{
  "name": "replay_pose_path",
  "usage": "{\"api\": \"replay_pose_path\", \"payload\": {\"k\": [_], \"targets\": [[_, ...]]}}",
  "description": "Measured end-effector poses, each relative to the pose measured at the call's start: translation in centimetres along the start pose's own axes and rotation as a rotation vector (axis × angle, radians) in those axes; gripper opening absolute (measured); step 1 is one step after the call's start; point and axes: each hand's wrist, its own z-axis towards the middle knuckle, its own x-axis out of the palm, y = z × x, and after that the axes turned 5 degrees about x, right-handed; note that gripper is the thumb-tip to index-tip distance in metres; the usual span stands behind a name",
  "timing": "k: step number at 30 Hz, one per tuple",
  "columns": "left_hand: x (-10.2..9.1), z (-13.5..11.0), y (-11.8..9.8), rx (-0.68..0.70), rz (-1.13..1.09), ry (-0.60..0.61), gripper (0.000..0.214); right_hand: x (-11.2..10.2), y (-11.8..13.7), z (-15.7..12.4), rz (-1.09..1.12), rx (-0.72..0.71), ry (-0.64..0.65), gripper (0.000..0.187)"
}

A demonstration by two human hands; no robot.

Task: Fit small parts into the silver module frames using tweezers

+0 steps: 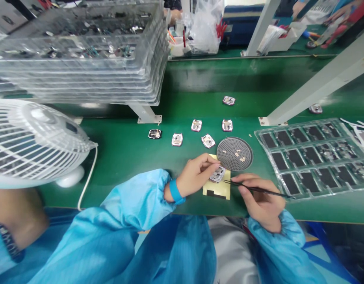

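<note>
My left hand [197, 172] pinches a small silver watch case [218, 174] over a yellow pad [210, 189] with a dark strip along its near edge. In my right hand [260, 197] are black tweezers [259, 189], held between thumb and fingers. Their tips point left, close beside the case; whether they touch it I cannot tell. Just beyond the pad lies a round dark perforated dish [234, 154] with several tiny pale pieces in it. Several similar watch cases, such as a black-rimmed case [155, 134] and a silver case [208, 141], lie on the green table behind my hands.
On the right lies a clear compartment tray [313, 157] with dark flat parts. A white fan [37, 142] stands at the left, its cord on the table. Stacked plastic trays [81, 67] rest on a shelf above. White posts [320, 81] rise at the back. Other people are partly visible.
</note>
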Motion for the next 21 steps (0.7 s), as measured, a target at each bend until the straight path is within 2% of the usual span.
{"api": "replay_pose_path", "payload": {"k": [7,11,16,19,21], "targets": [[0.1,0.2,0.3,-0.031,-0.062,-0.021,0.028,0.1,-0.3,-0.1,-0.019,0.015,0.066,0.034],[0.0,0.6,0.2,-0.108,-0.178,-0.012,0.036,0.0,-0.5,-0.3,0.005,0.008,0.041,0.031],[-0.1,0.4,-0.6,-0.156,-0.463,0.174,0.050,-0.4,-0.4,-0.9,0.148,0.014,-0.044,0.031],[0.0,0.0,-0.7,-0.212,-0.480,0.288,0.056,0.0,-0.1,-0.9,0.223,-0.003,-0.106,0.027],[0.1,-0.1,-0.7,-0.254,-0.437,0.348,0.047,0.4,0.1,-0.7,0.254,0.007,-0.174,0.022]]}}
